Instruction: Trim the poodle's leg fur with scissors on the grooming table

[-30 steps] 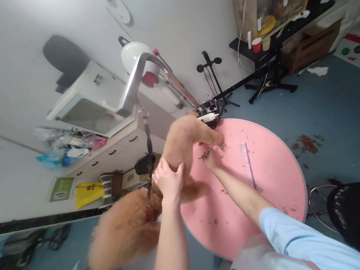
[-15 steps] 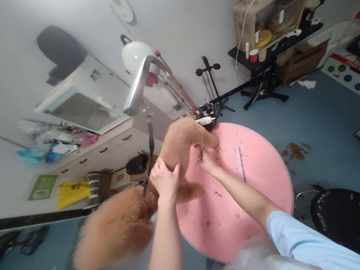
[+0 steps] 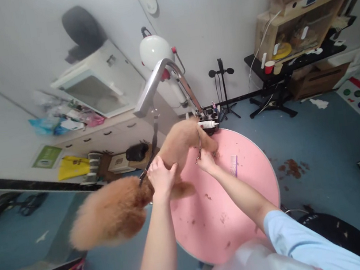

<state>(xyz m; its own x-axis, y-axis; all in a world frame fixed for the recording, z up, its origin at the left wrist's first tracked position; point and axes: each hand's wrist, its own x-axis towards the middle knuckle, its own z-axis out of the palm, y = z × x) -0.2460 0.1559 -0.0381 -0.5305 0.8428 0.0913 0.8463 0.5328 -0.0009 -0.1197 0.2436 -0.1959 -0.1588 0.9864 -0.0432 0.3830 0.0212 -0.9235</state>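
Observation:
A fluffy tan dog stands on a round pink grooming table, its neck on a dark leash that hangs from a bent metal arm. My left hand grips the dog's body near the shoulder. My right hand holds thin scissors upright against the dog's raised leg. A purple comb lies on the table to the right of my right hand.
Clumps of cut fur lie on the table and on the blue floor. A tool caddy is clamped at the table's far edge. A black stool stands at the right, a dryer and cabinets behind.
My head has turned, so the whole scene has shifted. My right hand has lifted the scissors from near the paw to stand upright against the leg. My left hand keeps its grip.

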